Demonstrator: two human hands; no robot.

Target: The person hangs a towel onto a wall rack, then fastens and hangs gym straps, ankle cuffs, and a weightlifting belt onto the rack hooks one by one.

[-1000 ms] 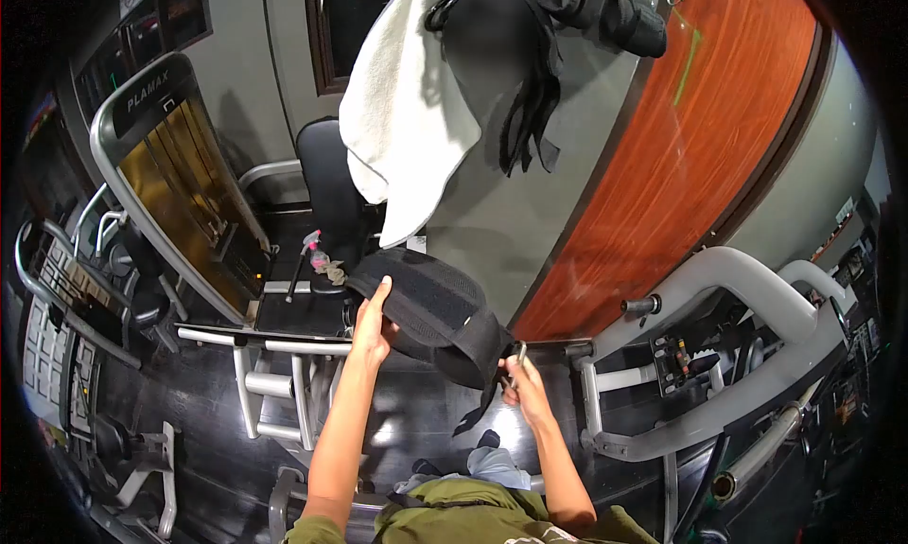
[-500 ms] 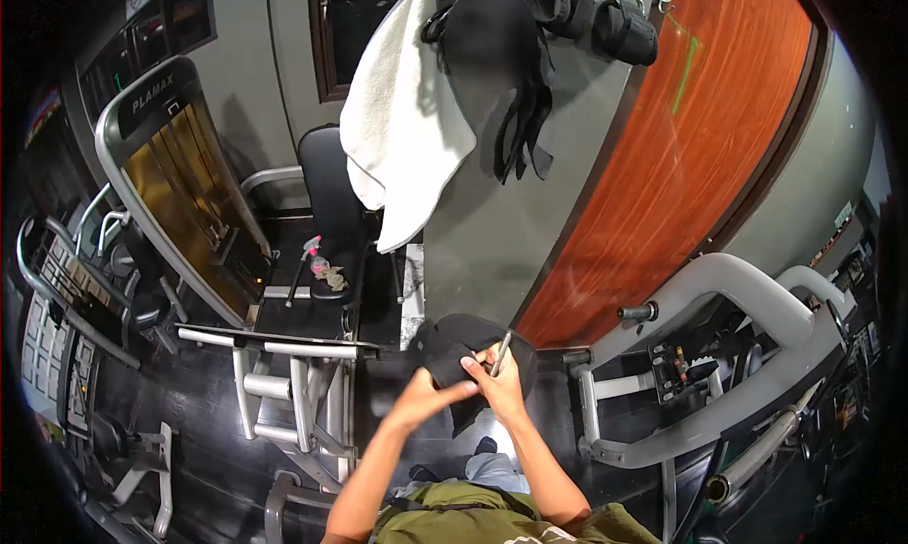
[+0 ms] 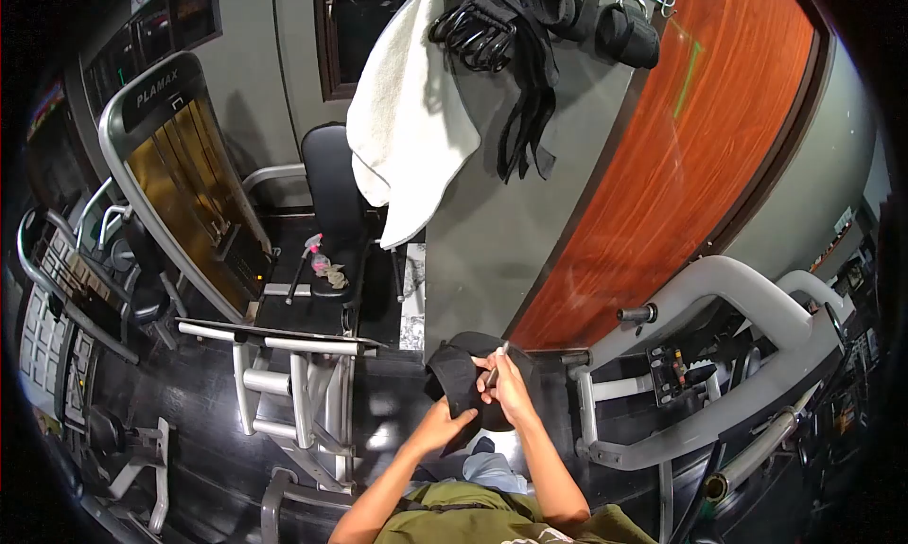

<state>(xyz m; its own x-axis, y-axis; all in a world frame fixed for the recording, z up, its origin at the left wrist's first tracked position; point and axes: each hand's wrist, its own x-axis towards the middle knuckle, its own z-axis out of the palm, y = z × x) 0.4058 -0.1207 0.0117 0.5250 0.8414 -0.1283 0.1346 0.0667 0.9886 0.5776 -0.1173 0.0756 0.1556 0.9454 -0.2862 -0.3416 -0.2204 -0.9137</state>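
Note:
A wide black padded strap [image 3: 457,372], belt-like and curved, hangs in front of me at waist height. My left hand [image 3: 443,429] grips its lower left edge, thumb pointing toward the right. My right hand [image 3: 506,390] is closed around a short grey, metal-looking rod [image 3: 497,366] that points upward, with the fingertips against the strap. Whether the rod is joined to the strap, I cannot tell. Part of the strap is hidden behind both hands.
A white towel [image 3: 407,118] and black straps [image 3: 526,118] hang from a rack above. Weight machines stand left [image 3: 156,166] and right [image 3: 747,307], with a low metal frame [image 3: 298,374] near my left. A pink spray bottle [image 3: 319,258] sits on a black seat.
My left hand has moved down and right, from an open thumb posture to gripping the strap. The strap has turned, and my right hand has tilted the rod more upright, slightly lower.

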